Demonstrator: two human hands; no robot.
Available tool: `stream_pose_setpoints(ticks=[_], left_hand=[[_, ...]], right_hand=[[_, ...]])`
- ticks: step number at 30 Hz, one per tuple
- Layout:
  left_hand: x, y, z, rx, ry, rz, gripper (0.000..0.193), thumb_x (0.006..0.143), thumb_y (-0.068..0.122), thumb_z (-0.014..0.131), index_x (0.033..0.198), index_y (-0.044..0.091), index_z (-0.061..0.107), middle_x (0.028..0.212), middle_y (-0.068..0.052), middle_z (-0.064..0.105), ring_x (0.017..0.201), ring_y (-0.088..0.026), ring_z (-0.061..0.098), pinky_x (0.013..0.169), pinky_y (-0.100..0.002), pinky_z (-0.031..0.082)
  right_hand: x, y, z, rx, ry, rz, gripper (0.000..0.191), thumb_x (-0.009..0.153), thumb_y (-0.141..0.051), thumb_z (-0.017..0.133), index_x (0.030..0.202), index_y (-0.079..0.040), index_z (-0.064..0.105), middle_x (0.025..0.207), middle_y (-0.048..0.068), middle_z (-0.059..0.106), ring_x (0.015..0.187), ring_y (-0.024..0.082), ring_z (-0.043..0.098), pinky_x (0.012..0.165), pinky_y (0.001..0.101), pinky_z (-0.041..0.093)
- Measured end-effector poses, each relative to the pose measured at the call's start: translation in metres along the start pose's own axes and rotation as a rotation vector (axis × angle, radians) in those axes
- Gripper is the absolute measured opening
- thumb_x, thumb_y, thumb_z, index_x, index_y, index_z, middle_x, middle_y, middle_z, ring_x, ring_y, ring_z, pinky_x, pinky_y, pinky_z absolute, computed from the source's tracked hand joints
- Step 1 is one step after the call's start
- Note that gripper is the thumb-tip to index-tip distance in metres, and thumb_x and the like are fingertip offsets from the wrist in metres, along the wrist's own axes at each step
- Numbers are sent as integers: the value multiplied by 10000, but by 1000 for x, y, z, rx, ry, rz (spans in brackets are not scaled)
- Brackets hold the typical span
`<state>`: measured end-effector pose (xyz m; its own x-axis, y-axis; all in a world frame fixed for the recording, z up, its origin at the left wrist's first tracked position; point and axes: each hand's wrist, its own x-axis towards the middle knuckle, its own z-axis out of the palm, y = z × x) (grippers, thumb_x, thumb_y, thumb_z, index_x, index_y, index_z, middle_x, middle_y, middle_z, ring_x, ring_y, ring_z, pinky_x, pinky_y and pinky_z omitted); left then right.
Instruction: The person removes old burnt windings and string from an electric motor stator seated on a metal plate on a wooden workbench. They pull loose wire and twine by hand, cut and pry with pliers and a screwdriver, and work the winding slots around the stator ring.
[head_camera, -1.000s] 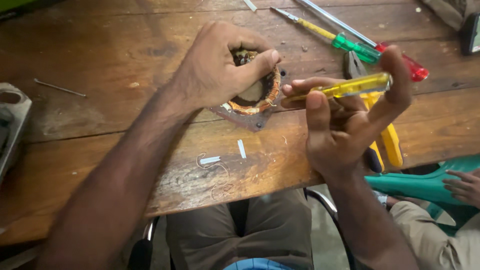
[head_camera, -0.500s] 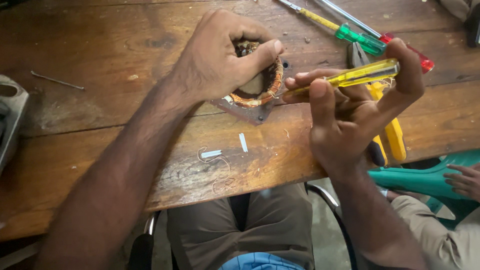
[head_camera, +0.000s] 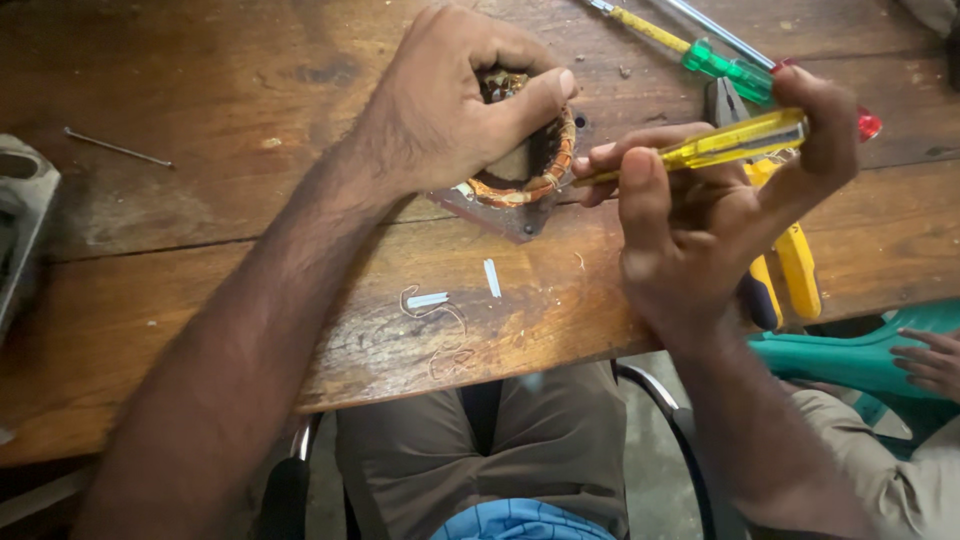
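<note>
Left hand (head_camera: 450, 110) was closed over a round copper-wound coil (head_camera: 530, 165) on its flat metal plate, resting on the worn wooden table (head_camera: 200, 250). Right hand (head_camera: 700, 230) gripped a translucent yellow screwdriver (head_camera: 730, 143), tip apparently at the coil's rim; contact unclear.

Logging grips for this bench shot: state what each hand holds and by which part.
Left hand grips the copper-wound motor stator from above, thumb inside its ring. Right hand holds the yellow-handled screwdriver by its handle.
</note>
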<state>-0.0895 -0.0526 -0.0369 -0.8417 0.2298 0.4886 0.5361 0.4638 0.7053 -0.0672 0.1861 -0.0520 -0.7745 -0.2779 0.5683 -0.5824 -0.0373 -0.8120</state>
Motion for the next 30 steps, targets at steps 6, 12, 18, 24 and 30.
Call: stream_pose_setpoints(ticks=[6,12,18,24,30], left_hand=[[0,0,1,-31,1,33,264,1006,251,687,1037,10,792,829,-98,772,717,-148,741,684,-315,574],[0,1,0,-49,8,20,267,994,256,700,1037,8,790,855,-103,781,752,-148,760,706,-319,586],[-1,2,1,-48,32,28,253,996,255,709,1037,20,792,874,-102,785,775,-144,762,720,-317,586],[0,8,1,-14,12,-37,269,978,257,701,976,-2,773,760,-127,721,662,-155,688,641,-329,527],[-2,12,3,-12,32,-8,268,991,255,703,1004,-1,778,773,-102,733,670,-131,689,625,-318,529]], right_hand=[[2,1,-4,12,-26,18,676,1132,158,536,1501,-103,34,1525,44,216,891,265,766,871,352,632],[0,8,-5,-279,-161,-13,665,1082,175,558,1499,-144,149,1299,85,348,685,271,664,668,347,541],[3,16,-6,-126,77,-111,589,1023,109,593,1417,-108,213,1332,133,421,708,263,705,617,374,602],[-5,16,-11,-19,-22,-271,593,1204,44,575,1510,-229,146,1345,107,545,927,302,777,886,418,645],[-6,9,-3,-32,-73,-245,636,1189,84,570,1499,-245,123,1267,186,588,959,323,769,939,423,639]])
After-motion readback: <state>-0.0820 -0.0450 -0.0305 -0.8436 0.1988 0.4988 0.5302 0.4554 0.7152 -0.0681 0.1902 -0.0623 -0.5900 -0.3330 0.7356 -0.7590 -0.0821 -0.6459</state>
